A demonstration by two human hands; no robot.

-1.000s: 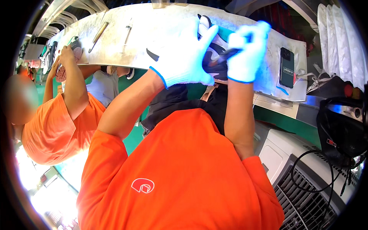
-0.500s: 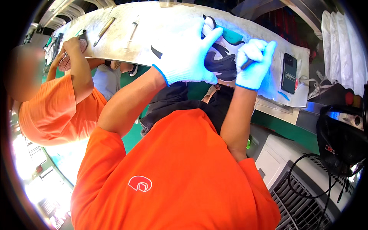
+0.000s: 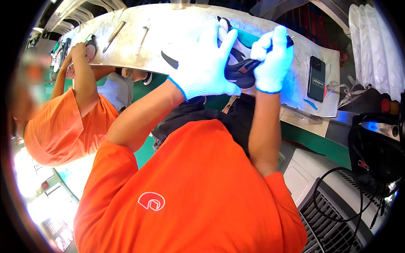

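A black-and-white shoe (image 3: 242,80) is placed on the pale counter (image 3: 130,55), touched at nine o'clock by the white-gloved left hand (image 3: 204,67), spread wide. At two o'clock, a slender dark tool (image 3: 290,41) is gripped by the white-gloved right hand (image 3: 273,59). Farther, at ten, a long yellowish-handled tool (image 3: 114,36) is laid.

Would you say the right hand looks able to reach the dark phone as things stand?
Probably yes: the phone lies on the worktable to the right of the right hand, and nothing visible stands between them, though that hand holds a slim dark tool, which may hamper a grasp.
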